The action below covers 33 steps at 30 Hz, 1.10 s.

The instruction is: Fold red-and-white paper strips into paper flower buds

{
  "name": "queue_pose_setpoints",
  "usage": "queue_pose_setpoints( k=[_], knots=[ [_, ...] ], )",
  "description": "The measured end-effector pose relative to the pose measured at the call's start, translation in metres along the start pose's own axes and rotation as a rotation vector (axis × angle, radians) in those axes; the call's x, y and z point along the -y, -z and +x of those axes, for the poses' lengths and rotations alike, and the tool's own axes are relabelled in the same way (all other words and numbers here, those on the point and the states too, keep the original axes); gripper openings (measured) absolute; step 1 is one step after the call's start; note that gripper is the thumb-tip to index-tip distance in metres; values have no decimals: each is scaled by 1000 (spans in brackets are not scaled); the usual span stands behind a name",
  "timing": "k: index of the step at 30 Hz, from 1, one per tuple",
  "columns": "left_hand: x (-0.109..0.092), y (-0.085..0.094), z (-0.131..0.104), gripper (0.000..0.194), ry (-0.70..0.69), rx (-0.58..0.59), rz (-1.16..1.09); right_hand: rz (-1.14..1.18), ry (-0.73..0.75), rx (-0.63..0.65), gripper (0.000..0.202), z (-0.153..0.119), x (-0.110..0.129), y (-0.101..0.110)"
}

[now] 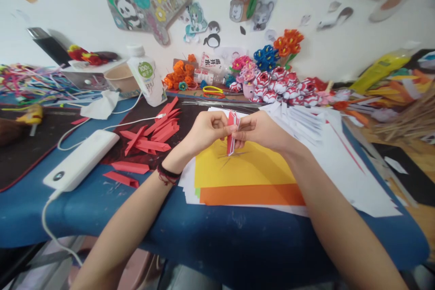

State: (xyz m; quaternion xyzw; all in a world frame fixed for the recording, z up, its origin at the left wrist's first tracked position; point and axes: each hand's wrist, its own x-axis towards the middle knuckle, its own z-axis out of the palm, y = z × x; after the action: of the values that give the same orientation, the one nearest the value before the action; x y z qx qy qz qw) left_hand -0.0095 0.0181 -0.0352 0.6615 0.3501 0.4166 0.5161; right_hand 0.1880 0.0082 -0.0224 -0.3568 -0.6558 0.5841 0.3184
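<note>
Both my hands pinch one folded strip of red and white paper (231, 145), held upright above the yellow sheet. My left hand (211, 128) grips its left side between thumb and fingers. From the right, my right hand (255, 130) pinches the same strip, its thumb close to the left fingertips. Beneath lie a yellow paper sheet (244, 170) with a few thin dark bits on it, and an orange sheet (251, 195) showing along its near edge. Left of my hands, several folded red paper pieces (149, 145) are heaped on a dark mat.
A white power bank (81, 158) with cables lies left. Behind stand a white bottle (146, 74), yellow scissors (214, 91) and several red-white paper flowers (272, 84). White paper strips (301, 122) spread right. Another person's hand (8, 131) is beside a yellow glue gun (32, 115).
</note>
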Motion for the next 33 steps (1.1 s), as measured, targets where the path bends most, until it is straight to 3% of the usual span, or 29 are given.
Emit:
queue_pose_setpoints(
  k=[12, 22, 33],
  knots=[
    [-7, 7, -2, 43, -12, 189, 131, -56, -40, 119, 27, 0, 3, -5],
    [-18, 6, -4, 46, 56, 132, 41, 19, -16, 55, 31, 0, 3, -7],
    [-10, 14, -2, 42, 54, 184, 227, -8, -30, 51, 34, 1, 1, -10]
  ],
)
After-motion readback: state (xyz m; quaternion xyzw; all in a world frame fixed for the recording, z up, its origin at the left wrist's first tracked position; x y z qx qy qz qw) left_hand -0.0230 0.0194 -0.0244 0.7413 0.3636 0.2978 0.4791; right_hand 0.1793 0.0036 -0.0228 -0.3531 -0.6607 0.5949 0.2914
